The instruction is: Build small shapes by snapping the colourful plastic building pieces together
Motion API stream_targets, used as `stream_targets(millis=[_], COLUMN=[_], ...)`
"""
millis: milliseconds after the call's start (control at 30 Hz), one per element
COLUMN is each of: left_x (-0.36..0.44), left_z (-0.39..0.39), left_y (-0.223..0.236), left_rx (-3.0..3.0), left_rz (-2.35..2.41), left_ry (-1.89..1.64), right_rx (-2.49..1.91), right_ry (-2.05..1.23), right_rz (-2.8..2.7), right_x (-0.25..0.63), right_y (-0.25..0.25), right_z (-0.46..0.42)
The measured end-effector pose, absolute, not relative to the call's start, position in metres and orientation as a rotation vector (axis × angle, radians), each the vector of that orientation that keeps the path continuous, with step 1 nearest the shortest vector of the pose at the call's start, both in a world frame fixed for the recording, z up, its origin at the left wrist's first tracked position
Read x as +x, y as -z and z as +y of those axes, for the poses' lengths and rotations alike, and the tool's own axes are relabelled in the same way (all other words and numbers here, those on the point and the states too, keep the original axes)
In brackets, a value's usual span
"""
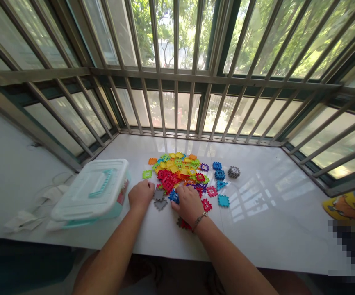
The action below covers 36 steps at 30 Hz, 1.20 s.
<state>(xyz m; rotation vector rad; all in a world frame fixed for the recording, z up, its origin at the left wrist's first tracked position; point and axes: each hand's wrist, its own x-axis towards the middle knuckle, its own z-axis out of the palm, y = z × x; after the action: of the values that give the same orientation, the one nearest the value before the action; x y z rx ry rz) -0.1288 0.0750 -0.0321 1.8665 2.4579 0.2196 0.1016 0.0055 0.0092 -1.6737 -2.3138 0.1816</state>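
Note:
My right hand [190, 205], wearing a bracelet at the wrist, has its fingers closed on a blue interlocking plastic tile [174, 196] at the near side of the pile. Curled into a fist, my left hand [140, 196] rests on the white surface, and no piece shows in it. Beside it lie a grey square tile [158, 194] and a grey heart-shaped tile [160, 204]. Just ahead of both hands is the heap of notched tiles, with red tiles [167, 180] in front and yellow tiles [168, 164] behind. My right wrist partly hides a dark and red piece [183, 223].
A lidded clear box [96, 192] with a teal handle stands left. Blue tiles [219, 175], a turquoise square [223, 200] and a grey tile stack [234, 172] lie right of the heap. A yellow-and-blue container [349, 204] stands far right. Metal bars [176, 106] enclose the window side.

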Motion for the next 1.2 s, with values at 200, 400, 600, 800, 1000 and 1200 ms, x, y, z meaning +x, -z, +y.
stream_targets(millis=[200, 400, 600, 800, 1000, 1200], left_x=[-0.13, -0.133, -0.132, -0.129, -0.127, -0.13], left_z=[0.076, 0.079, 0.078, 0.075, 0.076, 0.078], left_y=[0.034, 0.041, 0.038, 0.029, 0.029, 0.034], left_rx=[1.874, 1.899, 1.893, 1.889, 1.906, 1.902], left_rz=[2.458, 2.456, 2.457, 2.451, 2.457, 2.458], left_ry=[-0.212, -0.221, -0.164, -0.138, -0.12, -0.14], right_rx=[-1.634, -1.558, -1.578, -1.549, -1.698, -1.672], right_ry=[-0.251, -0.296, -0.397, -0.424, -0.277, -0.274], right_rz=[-2.129, -2.191, -2.175, -2.022, -1.931, -2.037], right_x=[0.166, 0.238, 0.281, 0.299, 0.327, 0.356], right_y=[0.003, 0.016, 0.022, 0.037, 0.049, 0.045], right_z=[-0.034, -0.089, -0.108, -0.112, -0.121, -0.123])
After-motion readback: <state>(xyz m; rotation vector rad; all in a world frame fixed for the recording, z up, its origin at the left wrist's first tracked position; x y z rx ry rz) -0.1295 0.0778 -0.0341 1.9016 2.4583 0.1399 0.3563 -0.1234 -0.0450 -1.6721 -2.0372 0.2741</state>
